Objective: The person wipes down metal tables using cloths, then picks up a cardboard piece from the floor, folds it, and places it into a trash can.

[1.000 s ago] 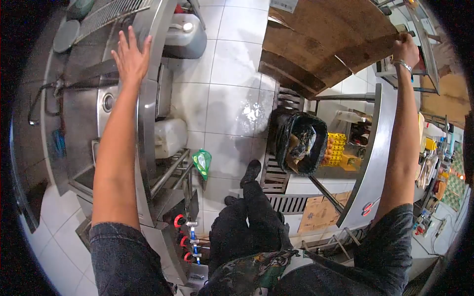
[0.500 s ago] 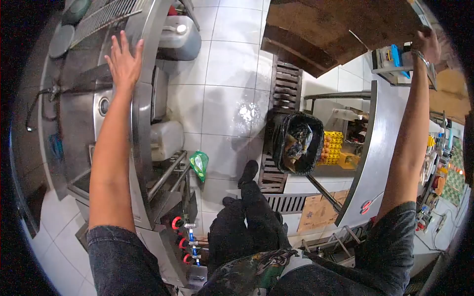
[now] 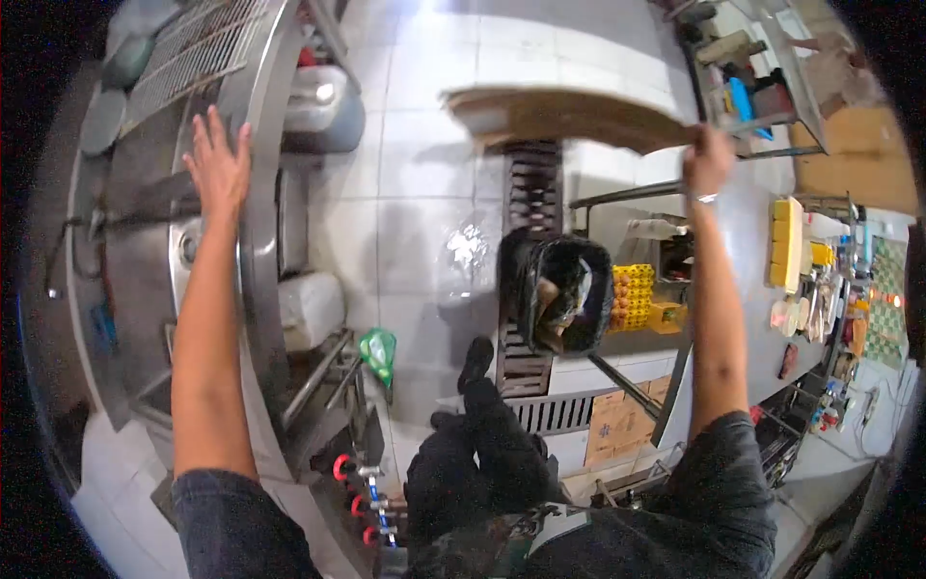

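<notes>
My right hand (image 3: 709, 162) grips one end of a brown cardboard sheet (image 3: 579, 114). The sheet is seen almost edge-on, bowed and a little blurred, stretching leftward over the floor. Below it stands a bin lined with a black bag (image 3: 531, 333), with scraps inside. Over on the left, my left hand (image 3: 218, 169) is spread, fingers apart and holding nothing, above or against the steel sink counter (image 3: 256, 207); whether it touches the metal I cannot tell.
Egg trays (image 3: 633, 294) sit on a low shelf beside the bin. A green plastic bag (image 3: 378, 355) lies near the left counter's legs. Jugs (image 3: 323, 106) stand under that counter. The tiled floor (image 3: 424, 241) has a wet patch and slatted drain covers (image 3: 533, 193). Food containers (image 3: 786, 246) line the right counter.
My right hand has swung left and down with the cardboard, which has turned from a broad face to a thin edge. The left hand stays spread, and the whole view has shifted slightly.
</notes>
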`<state>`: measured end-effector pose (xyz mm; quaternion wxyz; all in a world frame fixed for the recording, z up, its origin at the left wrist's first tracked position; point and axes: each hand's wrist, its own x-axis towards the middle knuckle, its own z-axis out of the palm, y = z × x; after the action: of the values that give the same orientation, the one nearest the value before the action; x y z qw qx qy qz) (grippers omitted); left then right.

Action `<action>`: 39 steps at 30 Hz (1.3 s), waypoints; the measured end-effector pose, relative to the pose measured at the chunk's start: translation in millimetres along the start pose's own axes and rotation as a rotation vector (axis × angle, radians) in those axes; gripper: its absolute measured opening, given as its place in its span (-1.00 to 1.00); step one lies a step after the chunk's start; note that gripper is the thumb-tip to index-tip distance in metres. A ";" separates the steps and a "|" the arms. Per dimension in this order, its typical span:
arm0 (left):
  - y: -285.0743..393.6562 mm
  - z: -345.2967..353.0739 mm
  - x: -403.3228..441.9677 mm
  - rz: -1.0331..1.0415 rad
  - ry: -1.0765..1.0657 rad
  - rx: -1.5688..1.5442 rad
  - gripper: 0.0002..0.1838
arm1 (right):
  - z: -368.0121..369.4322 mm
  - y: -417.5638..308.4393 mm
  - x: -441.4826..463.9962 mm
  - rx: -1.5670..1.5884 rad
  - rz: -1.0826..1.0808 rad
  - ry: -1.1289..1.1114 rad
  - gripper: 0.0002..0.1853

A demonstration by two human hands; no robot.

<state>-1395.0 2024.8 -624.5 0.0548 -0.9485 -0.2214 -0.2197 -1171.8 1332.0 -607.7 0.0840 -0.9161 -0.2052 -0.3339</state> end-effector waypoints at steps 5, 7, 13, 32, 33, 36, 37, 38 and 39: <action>-8.1 7.9 3.2 0.036 0.019 0.099 -0.23 | 29.4 -26.9 -89.7 -0.002 0.129 -0.179 -0.64; -3.3 2.3 3.9 -0.028 -0.029 0.073 -0.26 | 17.9 -44.3 -102.6 0.060 0.193 -0.163 -0.65; -1.4 1.3 -0.6 -0.023 -0.022 0.077 -0.27 | -11.0 -48.1 -159.3 0.062 0.288 -0.179 -0.63; -3.0 4.7 -0.6 -0.025 0.024 0.078 -0.30 | -79.5 -19.9 -304.4 0.584 1.257 -0.063 -0.68; -4.4 6.0 -0.4 -0.018 0.035 0.087 -0.31 | -83.0 -23.3 -302.2 0.767 1.462 -0.074 -0.61; -4.0 3.8 -0.2 -0.018 0.034 0.095 -0.31 | -76.7 -11.3 -331.5 0.737 1.546 -0.252 -0.53; -3.0 3.2 -0.1 -0.026 0.021 0.093 -0.31 | -75.9 -2.7 -339.8 0.631 1.481 -0.335 -0.51; -3.8 4.7 0.2 -0.023 0.020 0.095 -0.31 | -75.8 4.9 -346.6 0.522 1.414 -0.411 -0.48; -4.4 7.3 1.1 -0.010 0.037 0.083 -0.31 | -75.1 15.5 -351.5 0.383 1.319 -0.388 -0.56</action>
<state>-1393.1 2030.6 -630.6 0.0973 -0.9401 -0.2340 -0.2281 -1452.0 1183.7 -777.9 0.3899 -0.8614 0.3254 -0.0027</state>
